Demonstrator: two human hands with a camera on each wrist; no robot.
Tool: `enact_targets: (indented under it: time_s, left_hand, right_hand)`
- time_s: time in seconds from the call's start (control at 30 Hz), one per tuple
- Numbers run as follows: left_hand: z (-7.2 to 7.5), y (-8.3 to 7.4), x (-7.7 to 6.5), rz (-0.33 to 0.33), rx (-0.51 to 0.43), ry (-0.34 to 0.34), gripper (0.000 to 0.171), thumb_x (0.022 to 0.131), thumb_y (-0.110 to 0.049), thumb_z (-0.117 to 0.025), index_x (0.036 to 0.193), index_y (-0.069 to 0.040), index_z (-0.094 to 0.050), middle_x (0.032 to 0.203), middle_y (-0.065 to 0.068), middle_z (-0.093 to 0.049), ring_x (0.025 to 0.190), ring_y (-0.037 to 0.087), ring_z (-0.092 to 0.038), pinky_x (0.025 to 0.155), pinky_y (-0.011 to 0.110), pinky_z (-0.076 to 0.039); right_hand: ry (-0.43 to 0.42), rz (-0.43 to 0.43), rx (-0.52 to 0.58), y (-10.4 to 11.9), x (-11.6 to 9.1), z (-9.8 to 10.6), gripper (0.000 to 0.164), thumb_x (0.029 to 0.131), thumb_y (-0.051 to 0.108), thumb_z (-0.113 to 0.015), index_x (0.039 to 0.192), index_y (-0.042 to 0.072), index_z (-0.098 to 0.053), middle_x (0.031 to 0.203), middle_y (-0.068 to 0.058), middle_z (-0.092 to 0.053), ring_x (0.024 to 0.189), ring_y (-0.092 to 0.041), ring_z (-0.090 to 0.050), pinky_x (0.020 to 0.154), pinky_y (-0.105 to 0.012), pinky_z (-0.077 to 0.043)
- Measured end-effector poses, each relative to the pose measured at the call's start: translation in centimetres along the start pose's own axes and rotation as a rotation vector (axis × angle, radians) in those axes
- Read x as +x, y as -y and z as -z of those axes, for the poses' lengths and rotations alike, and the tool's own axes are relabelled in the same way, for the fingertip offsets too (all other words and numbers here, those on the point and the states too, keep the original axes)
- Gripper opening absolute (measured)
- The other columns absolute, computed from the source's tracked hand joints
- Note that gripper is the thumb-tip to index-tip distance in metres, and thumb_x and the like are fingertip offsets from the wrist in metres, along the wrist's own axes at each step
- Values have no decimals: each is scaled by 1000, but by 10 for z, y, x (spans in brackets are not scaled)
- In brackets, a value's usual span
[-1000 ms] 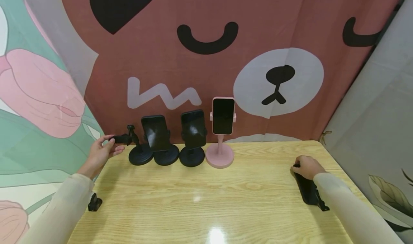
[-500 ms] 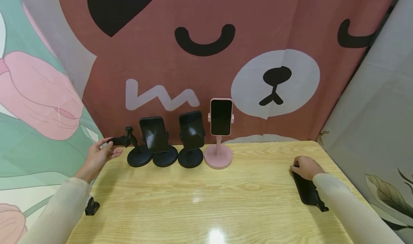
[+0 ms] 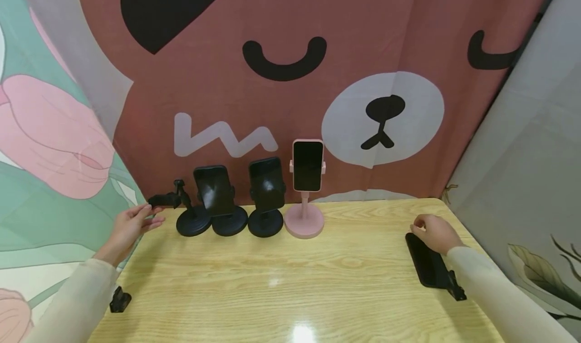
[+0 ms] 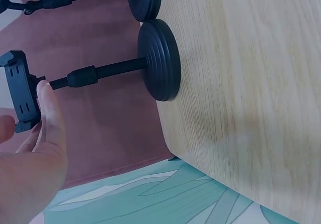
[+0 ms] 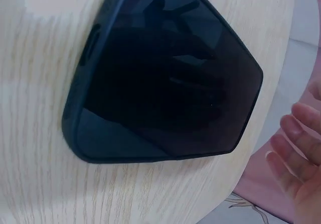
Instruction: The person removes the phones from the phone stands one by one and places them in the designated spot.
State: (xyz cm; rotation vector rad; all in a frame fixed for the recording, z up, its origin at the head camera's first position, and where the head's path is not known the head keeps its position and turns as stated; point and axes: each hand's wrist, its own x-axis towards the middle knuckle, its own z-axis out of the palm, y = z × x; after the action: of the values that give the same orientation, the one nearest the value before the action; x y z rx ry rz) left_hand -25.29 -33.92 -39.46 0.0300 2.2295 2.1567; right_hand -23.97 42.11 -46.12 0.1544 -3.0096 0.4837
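At the table's back left, a black phone stand has no phone in its tilted clamp. My left hand is at the clamp's lower end. In the left wrist view, its fingers lie behind the clamp, and the thumb is in front, slightly apart from it; contact is hard to tell. A black phone lies screen up on the table's right side. Just above its far end is my right hand. The right wrist view shows its fingers loosely bent, apart from the phone.
Two more black stands hold phones along the back edge, beside a pink stand with a pink-edged phone. Small black pieces lie by the left sleeve and right sleeve. Printed curtains enclose the table.
My left hand has drawn back a little to the left from the clamp. The right hand has lifted off the phone's far end. The phone stays lying on the table.
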Motion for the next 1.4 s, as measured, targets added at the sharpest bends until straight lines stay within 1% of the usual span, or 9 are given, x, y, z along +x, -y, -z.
enact_targets:
  time_s: [0.27, 0.33, 0.43, 0.47, 0.53, 0.6, 0.67, 1.1, 1.4]
  left_hand:
    - [6, 1, -7, -4, -12, 1, 74, 110, -26, -40, 153, 20, -1, 92, -19, -73, 85, 1, -74, 79, 19, -61]
    - [7, 3, -9, -18, -20, -1, 71, 109, -26, -41, 154, 19, -8, 93, -18, -73, 85, 2, -75, 78, 19, -61]
    - [10, 6, -13, -45, -22, -18, 47, 109, -26, -44, 145, 3, -41, 94, -17, -74, 85, 3, -75, 78, 20, -61]
    - [11, 7, -15, -55, -21, -27, 36, 108, -26, -45, 136, -4, -50, 94, -17, -74, 84, 3, -75, 78, 20, -61]
    - [11, 10, -18, -79, -1, -48, 18, 108, -24, -46, 116, -18, -61, 94, -17, -74, 83, 3, -75, 76, 19, -61]
    - [10, 12, -21, -98, 16, -67, 18, 108, -23, -48, 104, -27, -65, 92, -17, -75, 80, 3, -75, 75, 19, -61]
    - [8, 13, -23, -115, 31, -82, 22, 107, -22, -48, 100, -31, -67, 90, -17, -75, 78, 3, -74, 73, 18, -61]
    - [-13, 9, -39, -176, 26, -143, 22, 107, -18, -50, 99, -26, -69, 90, -15, -76, 76, 2, -74, 70, 18, -60]
    - [-33, 5, -49, -239, 59, -125, 18, 106, -18, -53, 103, -22, -70, 93, -15, -76, 79, 1, -74, 71, 18, -61]
  right_hand:
    - [-64, 11, 12, 2, -2, 4, 20, 97, 21, -63, 98, 1, -69, 94, -17, -71, 78, -28, -65, 73, -53, -54]
    - [-69, 11, 15, 5, -4, 6, 21, 97, 21, -62, 99, 1, -69, 94, -17, -71, 80, -29, -65, 74, -54, -54]
    - [-76, 16, 19, 8, -6, 9, 22, 97, 22, -62, 99, 1, -69, 95, -17, -72, 84, -31, -66, 76, -55, -54]
    - [-78, 18, 20, 9, -7, 10, 21, 97, 22, -63, 99, 2, -69, 95, -17, -72, 85, -32, -66, 76, -55, -54]
    - [-79, 21, 25, 11, -8, 10, 20, 98, 22, -63, 100, 3, -69, 96, -16, -72, 86, -31, -66, 76, -54, -54]
    - [-78, 24, 32, 12, -10, 11, 19, 98, 21, -64, 100, 4, -69, 96, -15, -72, 87, -31, -66, 76, -53, -55]
    - [-78, 26, 37, 13, -12, 11, 17, 98, 21, -64, 101, 5, -69, 97, -14, -72, 88, -30, -65, 76, -52, -55]
    - [-113, 53, 98, 29, -26, 8, 15, 99, 19, -65, 102, 6, -70, 99, -10, -72, 90, -28, -66, 77, -49, -58]
    - [-133, 83, 139, 52, -32, 11, 12, 99, 17, -65, 103, 8, -71, 98, -6, -72, 91, -25, -66, 80, -48, -58]
